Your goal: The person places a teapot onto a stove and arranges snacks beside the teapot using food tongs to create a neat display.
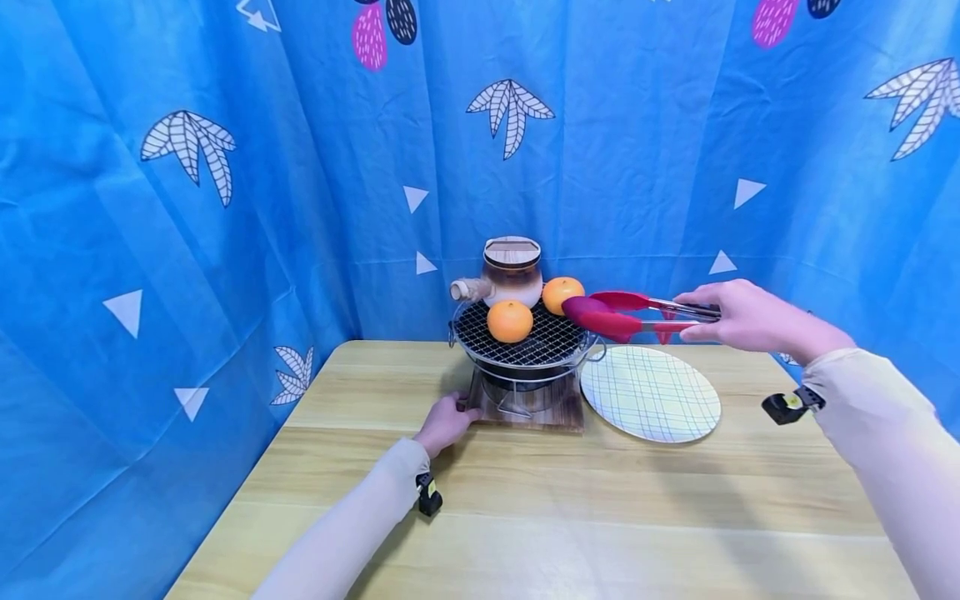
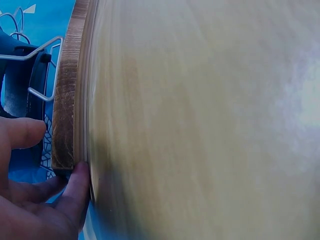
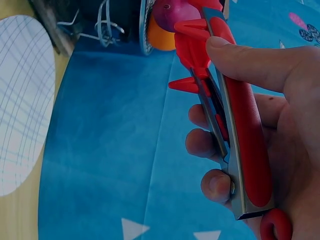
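My right hand [image 1: 750, 317] grips red-and-metal tongs [image 3: 245, 135] by the handles, thumb on one arm and fingers round the other. The red heads of the tongs hold a round purple fruit [image 3: 176, 15] beside the right rim of a small tabletop grill. On the mesh [image 1: 551, 346] sit a front orange [image 1: 511, 322], a back orange [image 1: 561, 292] and a lidded pot [image 1: 517, 287] with a side handle. At the front left corner of the dark wooden board [image 1: 558, 414] under the grill, my left hand [image 1: 446, 423] holds the edge between thumb and fingers.
A checked oval plate [image 1: 652, 396] lies on the wooden table [image 1: 540, 517] to the right of the grill. A blue patterned curtain [image 1: 615, 183] hangs close behind the grill and along both sides. Wire loops [image 1: 597, 348] stick out from the grill's rim.
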The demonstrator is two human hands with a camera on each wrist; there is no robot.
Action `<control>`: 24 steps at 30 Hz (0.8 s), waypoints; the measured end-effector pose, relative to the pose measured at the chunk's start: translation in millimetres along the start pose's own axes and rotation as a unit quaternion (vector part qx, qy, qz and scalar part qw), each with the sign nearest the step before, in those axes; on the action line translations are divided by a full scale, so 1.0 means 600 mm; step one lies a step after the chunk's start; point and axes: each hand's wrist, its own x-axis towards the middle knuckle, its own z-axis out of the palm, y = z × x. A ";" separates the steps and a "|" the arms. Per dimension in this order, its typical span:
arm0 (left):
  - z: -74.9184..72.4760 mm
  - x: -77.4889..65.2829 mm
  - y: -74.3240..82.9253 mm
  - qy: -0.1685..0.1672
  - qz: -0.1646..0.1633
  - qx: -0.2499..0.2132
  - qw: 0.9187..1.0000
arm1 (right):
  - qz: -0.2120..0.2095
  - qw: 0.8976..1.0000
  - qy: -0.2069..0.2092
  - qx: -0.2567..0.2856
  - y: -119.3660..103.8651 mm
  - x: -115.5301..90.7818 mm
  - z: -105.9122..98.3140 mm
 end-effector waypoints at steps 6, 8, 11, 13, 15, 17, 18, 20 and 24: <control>-0.001 -0.002 0.001 0.000 -0.004 -0.004 1.000 | -0.015 1.000 0.000 0.005 -0.014 0.023 0.009; 0.001 -0.001 0.001 0.002 -0.004 -0.002 1.000 | -0.017 1.000 0.000 0.005 -0.016 0.030 0.013; 0.002 0.000 0.001 0.005 -0.006 0.003 1.000 | -0.020 1.000 0.000 0.008 -0.019 0.039 0.019; 0.003 -0.001 0.002 0.006 -0.007 0.004 1.000 | -0.022 1.000 -0.002 0.008 -0.021 0.045 0.022; 0.003 -0.003 0.002 0.005 -0.006 0.005 1.000 | -0.022 1.000 -0.007 0.010 -0.021 0.051 0.026; 0.003 -0.004 0.003 0.004 -0.005 0.005 1.000 | -0.022 1.000 -0.012 0.012 -0.022 0.055 0.029; 0.003 -0.005 0.004 0.003 -0.005 0.006 1.000 | -0.021 1.000 -0.013 0.013 -0.022 0.057 0.030; 0.003 -0.006 0.005 0.004 -0.008 0.006 1.000 | -0.022 1.000 -0.013 0.013 -0.024 0.062 0.033; 0.002 -0.007 0.006 0.006 -0.012 0.011 1.000 | -0.030 1.000 -0.008 0.004 -0.031 0.069 0.035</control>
